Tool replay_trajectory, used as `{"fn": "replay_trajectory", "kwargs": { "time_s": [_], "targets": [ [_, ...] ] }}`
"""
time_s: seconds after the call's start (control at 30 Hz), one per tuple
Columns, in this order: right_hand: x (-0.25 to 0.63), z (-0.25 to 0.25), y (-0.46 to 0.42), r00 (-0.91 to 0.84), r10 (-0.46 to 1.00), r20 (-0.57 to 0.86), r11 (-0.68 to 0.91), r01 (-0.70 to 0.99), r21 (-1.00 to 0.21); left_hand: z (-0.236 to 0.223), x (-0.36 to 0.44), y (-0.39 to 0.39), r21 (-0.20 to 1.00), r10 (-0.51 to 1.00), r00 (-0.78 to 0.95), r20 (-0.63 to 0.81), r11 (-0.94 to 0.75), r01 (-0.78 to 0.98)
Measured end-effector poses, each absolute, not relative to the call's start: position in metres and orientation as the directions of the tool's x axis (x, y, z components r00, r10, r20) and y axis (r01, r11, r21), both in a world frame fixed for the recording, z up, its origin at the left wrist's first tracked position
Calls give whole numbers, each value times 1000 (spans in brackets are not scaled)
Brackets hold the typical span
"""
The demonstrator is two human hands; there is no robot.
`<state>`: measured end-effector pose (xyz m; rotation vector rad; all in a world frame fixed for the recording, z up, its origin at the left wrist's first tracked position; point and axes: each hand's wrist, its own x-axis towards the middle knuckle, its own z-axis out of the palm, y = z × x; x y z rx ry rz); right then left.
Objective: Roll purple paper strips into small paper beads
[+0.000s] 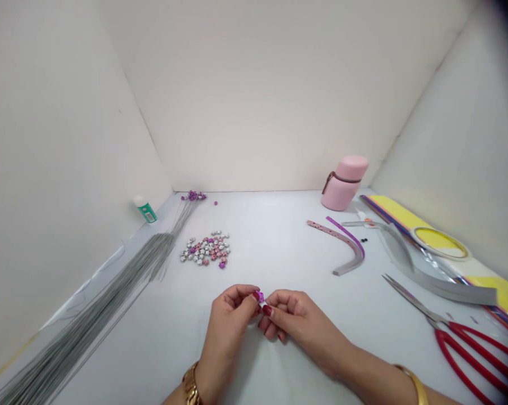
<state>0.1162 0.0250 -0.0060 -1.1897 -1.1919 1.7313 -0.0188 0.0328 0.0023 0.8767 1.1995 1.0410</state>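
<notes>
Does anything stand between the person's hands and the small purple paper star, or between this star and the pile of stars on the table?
Nothing visible does. The left hand and right hand pinch the purple paper star directly, and no object lies between it and the pile of stars.

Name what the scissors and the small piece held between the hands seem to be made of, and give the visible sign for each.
The piece looks like folded purple foil paper: it has a metallic glint, though it is small and partly hidden. The scissors seem to have steel blades, grey with a sheen, and glossy red plastic handles.
</notes>
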Motion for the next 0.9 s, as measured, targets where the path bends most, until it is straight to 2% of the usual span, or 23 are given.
{"fn": "replay_trajectory", "kwargs": {
  "time_s": [0.13, 0.3, 0.53, 0.77, 0.9],
  "targets": [
    [116, -3, 24, -331, 887, -321, -376, -116, -919, 0, -20, 32, 968, 970, 50, -237, 240, -69],
    [118, 1, 23, -357, 870, -339, -442, -262, -858, -2, -23, 27, 995, 997, 49, -54, 50, 86],
    [119, 5, 24, -341, 880, -332, -447, -353, -822, 5, -25, 27, 934, 966, 154, 209, -244, 263],
    [120, 3, 24, -333, 888, -316, -432, -373, -821, 4, -24, 27, 947, 969, 143, 202, -231, 224],
    [119, 3, 24, -297, 904, -309, -400, -325, -857, 1, -21, 27, 999, 992, 121, 23, -28, 43]
  ]
}}
